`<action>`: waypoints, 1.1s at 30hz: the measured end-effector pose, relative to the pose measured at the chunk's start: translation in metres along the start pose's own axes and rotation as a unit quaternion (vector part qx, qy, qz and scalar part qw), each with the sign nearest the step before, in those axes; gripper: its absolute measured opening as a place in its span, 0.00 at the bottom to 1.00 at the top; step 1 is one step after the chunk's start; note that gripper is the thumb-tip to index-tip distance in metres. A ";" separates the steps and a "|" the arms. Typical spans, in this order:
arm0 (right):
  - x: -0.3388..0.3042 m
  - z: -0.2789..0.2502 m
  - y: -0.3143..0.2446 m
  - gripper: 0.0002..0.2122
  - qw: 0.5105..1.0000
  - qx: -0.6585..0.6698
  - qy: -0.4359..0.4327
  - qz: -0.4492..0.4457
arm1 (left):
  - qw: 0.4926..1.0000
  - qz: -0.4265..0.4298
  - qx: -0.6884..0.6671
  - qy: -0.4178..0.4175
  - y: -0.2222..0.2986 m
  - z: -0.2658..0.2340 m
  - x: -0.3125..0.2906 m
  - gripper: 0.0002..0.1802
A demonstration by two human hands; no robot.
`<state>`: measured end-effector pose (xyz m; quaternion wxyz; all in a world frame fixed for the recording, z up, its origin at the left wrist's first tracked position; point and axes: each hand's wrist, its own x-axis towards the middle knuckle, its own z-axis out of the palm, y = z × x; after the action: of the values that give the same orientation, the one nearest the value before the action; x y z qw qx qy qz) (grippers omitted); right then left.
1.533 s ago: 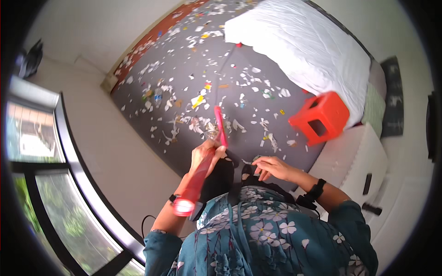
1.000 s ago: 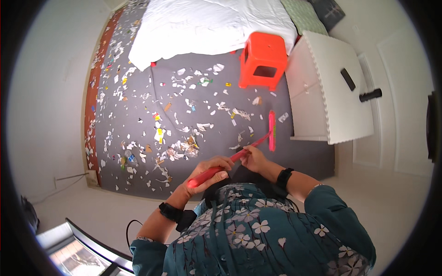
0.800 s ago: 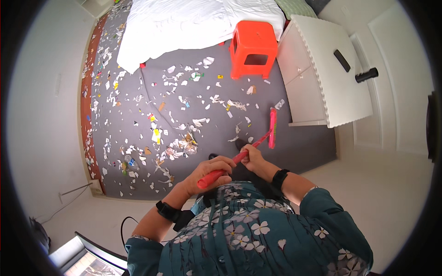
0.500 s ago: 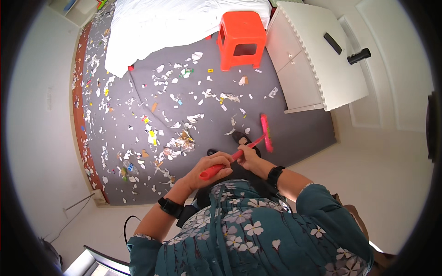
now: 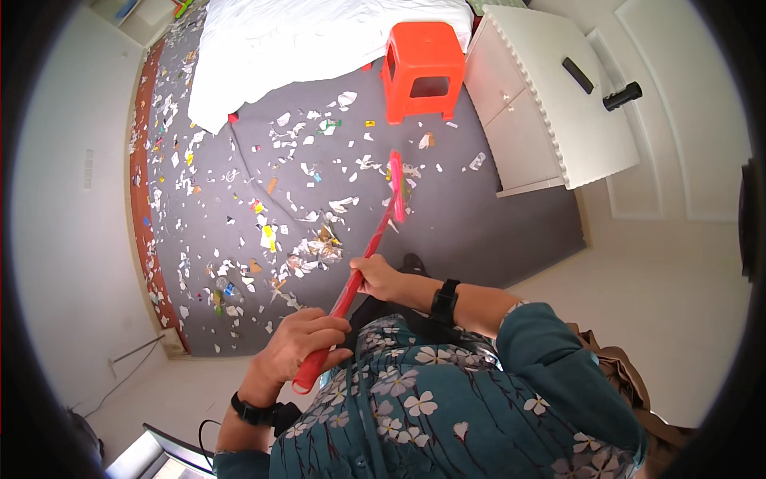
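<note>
Both my hands grip a broom by its red handle. Close to the handle's top end, my left hand is wrapped round it. Farther down the handle, my right hand is closed round it too. The pink broom head is out ahead of me, over scraps of paper on the grey floor. To its left, a larger heap of crumpled paper and wrappers lies among many scattered bits.
A red plastic stool stands ahead, beside a bed with a white cover. At the right is a white cabinet bearing a black remote-like object and a black cylinder. More litter lies along the left wall.
The broom head has swung left and forward, from beside my foot to over the scraps. My left hand has come down and left, nearer my body; my right hand has moved left.
</note>
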<state>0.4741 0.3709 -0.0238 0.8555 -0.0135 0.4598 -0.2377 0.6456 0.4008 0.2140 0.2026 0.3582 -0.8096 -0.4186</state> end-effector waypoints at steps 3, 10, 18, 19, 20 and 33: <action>-0.014 0.007 -0.005 0.05 1.000 -0.021 -0.003 -0.010 | 1.000 -0.015 -0.014 0.014 0.011 0.002 -0.003 0.11; -0.051 -0.055 -0.010 0.06 0.987 0.081 0.123 0.071 | 0.980 -0.043 -0.193 0.013 -0.010 0.043 0.022 0.07; -0.034 -0.086 0.007 0.04 0.977 0.107 0.134 0.128 | 0.975 -0.085 -0.204 -0.035 -0.011 0.064 0.051 0.06; -0.033 -0.065 0.009 0.05 0.975 0.090 0.140 0.146 | 0.986 -0.069 -0.149 -0.038 -0.002 0.054 0.046 0.08; -0.030 -0.048 0.014 0.05 0.973 0.076 0.149 0.162 | 0.993 -0.049 -0.095 -0.042 0.005 0.046 0.041 0.09; -0.072 -0.017 -0.014 0.06 0.990 0.071 0.043 0.112 | 0.998 -0.037 -0.045 0.016 0.036 0.020 0.044 0.11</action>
<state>0.4215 0.3924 0.0260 0.8550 0.1092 0.4767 -0.1725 0.5891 0.3928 0.2336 0.2161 0.3851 -0.7725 -0.4563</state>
